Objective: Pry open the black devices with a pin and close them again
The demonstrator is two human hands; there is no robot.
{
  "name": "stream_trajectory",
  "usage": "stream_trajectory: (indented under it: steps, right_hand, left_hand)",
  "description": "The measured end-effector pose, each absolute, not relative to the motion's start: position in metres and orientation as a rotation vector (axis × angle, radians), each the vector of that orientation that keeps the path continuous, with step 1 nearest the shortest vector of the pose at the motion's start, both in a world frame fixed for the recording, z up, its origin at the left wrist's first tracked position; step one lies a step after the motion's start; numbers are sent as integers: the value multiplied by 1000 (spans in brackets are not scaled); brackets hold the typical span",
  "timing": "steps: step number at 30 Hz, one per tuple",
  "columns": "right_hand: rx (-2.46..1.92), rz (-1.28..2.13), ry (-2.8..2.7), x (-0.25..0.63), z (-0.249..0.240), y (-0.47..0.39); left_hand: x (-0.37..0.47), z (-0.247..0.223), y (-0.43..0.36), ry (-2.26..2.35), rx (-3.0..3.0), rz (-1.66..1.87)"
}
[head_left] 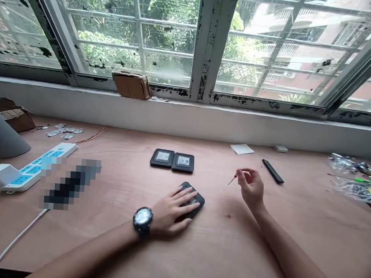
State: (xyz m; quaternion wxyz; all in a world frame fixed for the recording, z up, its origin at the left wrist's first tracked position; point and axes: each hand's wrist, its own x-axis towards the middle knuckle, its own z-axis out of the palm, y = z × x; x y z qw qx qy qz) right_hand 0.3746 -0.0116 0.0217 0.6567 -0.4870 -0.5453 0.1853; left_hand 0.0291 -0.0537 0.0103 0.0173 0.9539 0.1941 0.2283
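Observation:
My left hand [172, 212] lies palm down with fingers spread over a flat black square case [200, 200], covering most of it. To the right, my right hand [252, 189] is raised a little above the table, pinching a small screwdriver [232, 180] with a red handle and a thin shaft. The shaft points down and to the left, apart from the case. Beyond my left hand, two similar black cases with white labels lie side by side, a left one [162, 156] and a right one [183, 161].
A black bar-shaped object [272, 171] lies beyond my right hand, near a white paper [242, 149] and a small white block [280, 149]. Plastic bags [353, 189] are at the far right. A power strip [44, 165] and a blurred-out dark object [71, 185] lie left.

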Motion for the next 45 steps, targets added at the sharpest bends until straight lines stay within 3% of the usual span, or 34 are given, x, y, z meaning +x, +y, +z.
stream_trajectory:
  steps: [10,16,26,34,45]
  right_hand:
    - [-1192,127,-1626,368,17,-24]
    - [-1170,21,-1780,371,21,-30]
    - [-1205,107,-2014,360,16,-32]
    - [-1344,38,-2184,373,15,-24]
    - [-1455,152,-2299,366,15,-20]
  left_hand:
    - [91,4,-58,909,2843,594]
    - [27,1,-49,1078,2911,587]
    - [-90,-10,25,1917,2626,433]
    - [-101,3,125,1808,2620,383]
    - [-77,-5,123,1609,2845,429]
